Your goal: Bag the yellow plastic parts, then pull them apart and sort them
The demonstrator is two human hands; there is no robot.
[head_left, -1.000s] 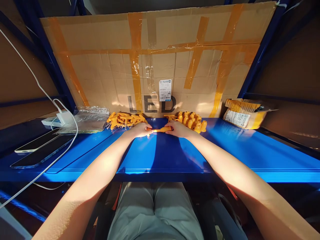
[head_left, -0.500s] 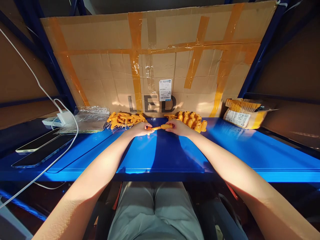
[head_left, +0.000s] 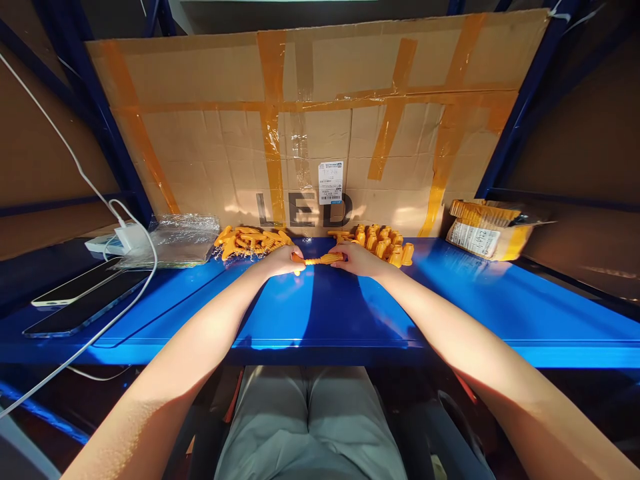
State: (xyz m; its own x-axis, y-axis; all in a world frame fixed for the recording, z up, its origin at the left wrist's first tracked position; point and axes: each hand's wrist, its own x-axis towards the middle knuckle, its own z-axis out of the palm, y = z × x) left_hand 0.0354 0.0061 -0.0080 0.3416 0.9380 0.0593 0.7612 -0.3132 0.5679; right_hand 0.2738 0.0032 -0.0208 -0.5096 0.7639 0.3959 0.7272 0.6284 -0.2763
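Note:
My left hand (head_left: pixel 283 260) is closed on one end of an orange plastic threaded rod (head_left: pixel 314 261), just above the blue tabletop. Opposite it, my right hand (head_left: pixel 356 259) pinches an orange ribbed plastic sleeve (head_left: pixel 331 258). The two parts lie end to end in one line between the hands, and the rod's tip meets the sleeve; how deep it goes in I cannot tell. Behind my left hand is a pile of orange plastic pieces (head_left: pixel 247 241). Several upright orange sleeves (head_left: pixel 385 243) stand in rows behind my right hand.
On the left of the blue table (head_left: pixel 280 313) lie two phones (head_left: pixel 85 303), a white charger with cable (head_left: pixel 131 237) and a clear plastic bag (head_left: pixel 180 240). A small open cardboard box (head_left: pixel 487 233) stands at right. Taped cardboard (head_left: pixel 210 153) forms the back wall.
The sleeve in my right hand has shifted slightly left and nearer the rod, and its angle has changed a little. The view has tipped slightly upward.

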